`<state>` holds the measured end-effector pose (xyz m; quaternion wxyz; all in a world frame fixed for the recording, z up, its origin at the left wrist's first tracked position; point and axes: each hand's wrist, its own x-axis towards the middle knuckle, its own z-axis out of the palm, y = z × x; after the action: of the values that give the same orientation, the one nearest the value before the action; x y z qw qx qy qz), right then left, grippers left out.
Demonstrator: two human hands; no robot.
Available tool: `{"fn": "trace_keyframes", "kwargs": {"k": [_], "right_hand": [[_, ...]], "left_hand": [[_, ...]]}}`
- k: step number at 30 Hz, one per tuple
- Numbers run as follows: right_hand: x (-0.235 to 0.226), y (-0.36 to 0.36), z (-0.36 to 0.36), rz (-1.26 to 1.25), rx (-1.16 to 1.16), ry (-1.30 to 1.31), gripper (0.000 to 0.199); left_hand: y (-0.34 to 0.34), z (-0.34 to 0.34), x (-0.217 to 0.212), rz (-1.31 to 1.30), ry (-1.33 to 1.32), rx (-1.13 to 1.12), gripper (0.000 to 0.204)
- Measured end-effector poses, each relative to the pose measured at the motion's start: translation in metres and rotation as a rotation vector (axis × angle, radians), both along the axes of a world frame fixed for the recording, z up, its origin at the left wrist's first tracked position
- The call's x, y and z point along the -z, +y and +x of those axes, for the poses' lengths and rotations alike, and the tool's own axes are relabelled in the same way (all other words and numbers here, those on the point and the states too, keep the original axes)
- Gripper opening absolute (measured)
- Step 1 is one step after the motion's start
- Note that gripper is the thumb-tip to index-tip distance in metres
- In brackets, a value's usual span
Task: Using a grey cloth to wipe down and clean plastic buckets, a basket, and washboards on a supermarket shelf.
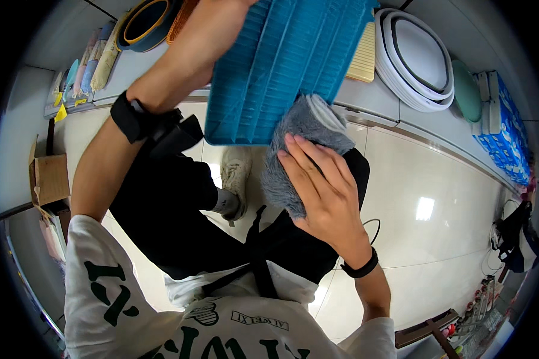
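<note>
Blue ribbed tray [269, 72] touches grey cloth [283, 179] under the right hand [328, 203].

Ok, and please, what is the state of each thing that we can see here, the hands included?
Blue tray: raised off the floor, ribbed side facing the camera.
Grey cloth: folded, overlapping the tray's lower right corner.
Right hand: holding the cloth, fingers extended.
Left hand: at the tray's left side, fingertips out of view.
White basins: nested, on the counter.
White shoe: worn.
</note>
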<state>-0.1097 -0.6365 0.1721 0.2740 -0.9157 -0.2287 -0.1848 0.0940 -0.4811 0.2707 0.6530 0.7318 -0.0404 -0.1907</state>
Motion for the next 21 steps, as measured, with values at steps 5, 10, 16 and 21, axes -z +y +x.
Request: {"fn": "trace_keyframes", "kwargs": {"k": [5,10,16,21], "right_hand": [[-0.011,-0.013,-0.006,-0.019,0.292,-0.046,0.058],[-0.013,-0.016,-0.002,-0.058,0.413,-0.011,0.072],[-0.015,-0.019,0.006,-0.120,0.437,0.017,0.070],[-0.014,-0.053,0.041,0.025,0.472,-0.127,0.070]], "left_hand": [[-0.002,-0.006,-0.008,-0.148,0.011,-0.038,0.047],[-0.011,-0.011,-0.010,-0.208,-0.040,-0.026,0.049],[-0.004,-0.022,0.028,-0.158,-0.134,0.113,0.058],[-0.012,-0.044,0.045,-0.033,-0.218,0.232,0.057]]}}
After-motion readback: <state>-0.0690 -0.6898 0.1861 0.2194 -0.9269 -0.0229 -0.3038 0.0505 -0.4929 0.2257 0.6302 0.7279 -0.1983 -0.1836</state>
